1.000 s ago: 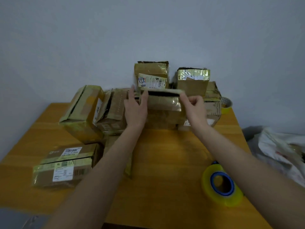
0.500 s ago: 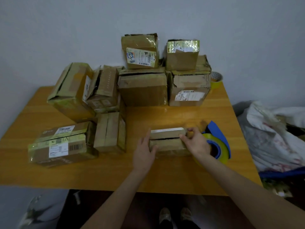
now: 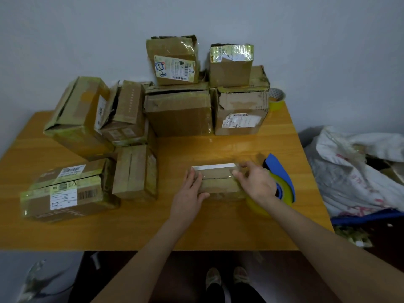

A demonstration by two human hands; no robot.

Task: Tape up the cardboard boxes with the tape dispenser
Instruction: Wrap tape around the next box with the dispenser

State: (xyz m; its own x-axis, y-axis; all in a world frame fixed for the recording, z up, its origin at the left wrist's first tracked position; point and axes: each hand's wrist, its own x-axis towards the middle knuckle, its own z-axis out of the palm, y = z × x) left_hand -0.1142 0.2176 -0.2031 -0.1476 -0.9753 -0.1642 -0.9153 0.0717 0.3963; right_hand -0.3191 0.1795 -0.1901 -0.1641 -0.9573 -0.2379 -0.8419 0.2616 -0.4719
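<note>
At lower centre, a box [image 3: 218, 185] is gripped at its ends by the left hand [image 3: 189, 193] and right hand [image 3: 256, 182], with a dispenser [image 3: 283, 182] just right.

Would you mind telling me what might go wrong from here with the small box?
The left hand and right hand grip the small box; freeing one for the dispenser may let its flaps lift.
The dispenser lies close behind the right hand, so it could be knocked towards the table edge.
The stacked boxes behind sit unevenly; a jolt might topple them.
</note>
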